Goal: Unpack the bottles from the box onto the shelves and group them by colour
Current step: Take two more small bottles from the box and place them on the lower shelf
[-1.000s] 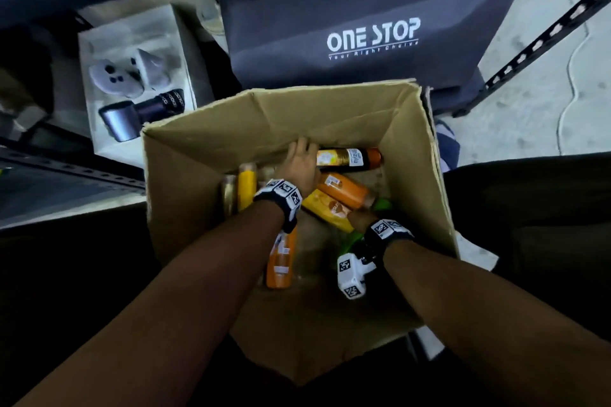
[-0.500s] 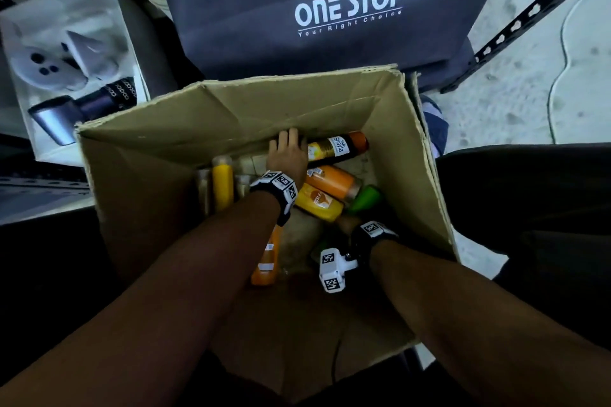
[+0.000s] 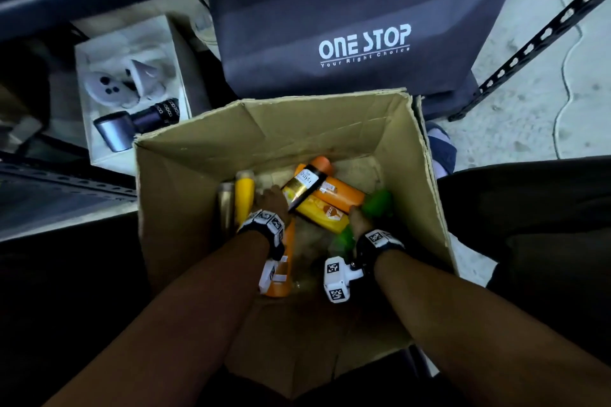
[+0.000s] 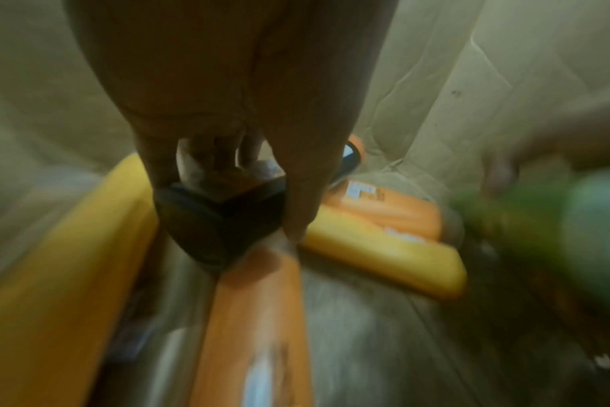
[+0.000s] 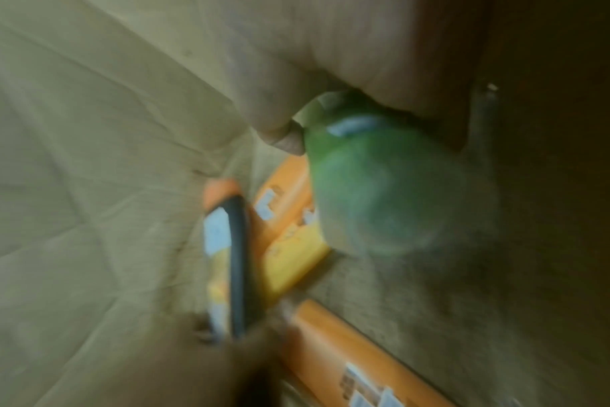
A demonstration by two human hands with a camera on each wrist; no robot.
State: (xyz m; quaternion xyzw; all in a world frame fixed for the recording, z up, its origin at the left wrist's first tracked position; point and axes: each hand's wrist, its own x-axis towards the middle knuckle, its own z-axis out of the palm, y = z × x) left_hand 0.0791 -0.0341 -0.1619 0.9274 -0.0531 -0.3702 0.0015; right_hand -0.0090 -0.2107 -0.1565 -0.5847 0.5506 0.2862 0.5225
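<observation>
Both hands are down inside the cardboard box (image 3: 426, 182), each wrapped round a bottle. The left hand (image 3: 271, 200) has fingers and thumb curled about the dark end of the black-banded bottle (image 3: 305, 187); the left wrist view shows that dark end (image 4: 220, 220) clamped between thumb and fingers. The right hand (image 3: 358, 220) grasps the green bottle (image 3: 380, 203), and the right wrist view, though blurred, shows the fingers closed over its rounded body (image 5: 373, 176).

Taking the box as the landmark and working from its near wall outward: an orange bottle with a white label (image 3: 279, 271) lies lengthwise toward the near wall, under the left wrist. In the middle, a yellow bottle (image 3: 325, 213) lies flat between the two hands. Just beyond it an orange bottle (image 3: 340, 196) lies alongside, touching it. The black-banded bottle crosses over both, its long axis slanting from the left hand up toward the far wall, orange end farthest. By the left wall a yellow bottle (image 3: 244, 196) stands or leans upright; I cannot tell which.

The relation that matters: the banded bottle runs away from the left hand toward the far wall, held at its near end, so lifting probably means tipping the far end up clear of the two beneath. The green bottle sits by the right wall, nearer the right hand.

No shelf placement is visible; most bottles remain in the box.
</observation>
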